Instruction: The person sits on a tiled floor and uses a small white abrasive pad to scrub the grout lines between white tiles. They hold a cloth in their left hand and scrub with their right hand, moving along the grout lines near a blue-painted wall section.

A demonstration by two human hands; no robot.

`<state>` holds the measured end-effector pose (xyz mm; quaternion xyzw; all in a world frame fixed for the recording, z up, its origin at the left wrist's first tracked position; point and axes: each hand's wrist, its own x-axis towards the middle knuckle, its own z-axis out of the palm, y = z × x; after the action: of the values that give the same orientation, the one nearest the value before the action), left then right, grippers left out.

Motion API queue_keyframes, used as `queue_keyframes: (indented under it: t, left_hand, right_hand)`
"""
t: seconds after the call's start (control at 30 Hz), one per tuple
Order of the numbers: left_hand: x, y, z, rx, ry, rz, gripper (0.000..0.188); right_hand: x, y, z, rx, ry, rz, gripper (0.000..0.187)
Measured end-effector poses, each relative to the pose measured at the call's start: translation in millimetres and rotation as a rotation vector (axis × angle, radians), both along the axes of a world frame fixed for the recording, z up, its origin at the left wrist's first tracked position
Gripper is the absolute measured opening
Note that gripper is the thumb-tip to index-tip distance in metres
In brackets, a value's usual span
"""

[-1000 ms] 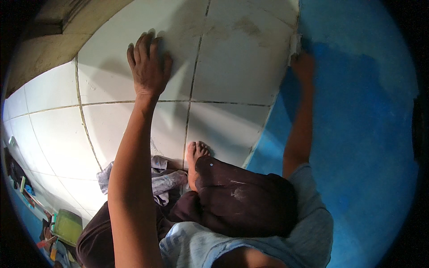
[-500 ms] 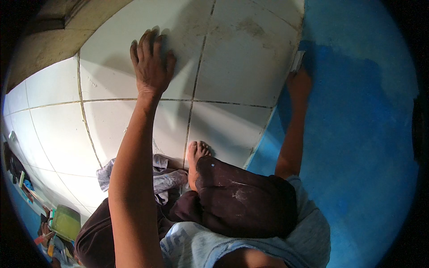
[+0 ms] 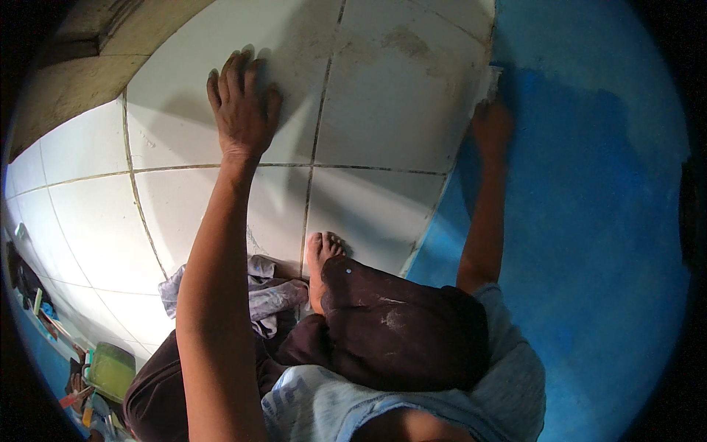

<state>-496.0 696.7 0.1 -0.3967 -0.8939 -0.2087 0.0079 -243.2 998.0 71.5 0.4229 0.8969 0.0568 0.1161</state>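
Observation:
My left hand [image 3: 241,110] rests on the white tiled floor [image 3: 383,125] with its fingers spread and nothing in them. My right hand [image 3: 492,127] is closed round a flat, pale tool [image 3: 493,79]. Its exact kind is unclear, because it is blurred and my fingers cover its lower part. The tool lies along the edge where the tiles meet the blue wall [image 3: 582,243]. On the wall beside my right hand spreads a darker blue patch [image 3: 567,140].
A crumpled grey cloth [image 3: 276,298] lies by my bare foot [image 3: 324,250]. At the lower left stand a green container [image 3: 112,370] and assorted small items. A worn brown wooden piece [image 3: 74,88] borders the far left. Brownish smudges [image 3: 405,42] mark the far tiles.
My right hand and the pale tool have slid a little farther away along the wall's edge. My left hand stays spread on the tiles.

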Motion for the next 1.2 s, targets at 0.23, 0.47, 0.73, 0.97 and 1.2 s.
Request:
queue_keyframes:
  t: [0.23,0.47,0.73,0.97,1.2]
  left_hand:
    - [-1,6,1,0.0,-0.01,-0.004,0.046]
    - [1,6,2,-0.029,-0.023,-0.018,0.045]
    - [-1,2,5,-0.069,-0.036,-0.017,0.045]
    - [-1,4,8,-0.054,-0.032,-0.028,0.045]
    - [-3,9,18,-0.028,-0.067,-0.037,0.047]
  right_hand:
    - [7,24,-20,0.05,0.06,0.19,0.024]
    - [-11,38,-16,-0.053,0.111,-0.01,0.027]
    - [-57,41,-18,0.089,0.222,0.064,0.029]
    - [-90,94,-13,0.027,-0.14,0.12,0.028]
    - [-125,72,19,0.054,0.317,0.217,0.038]
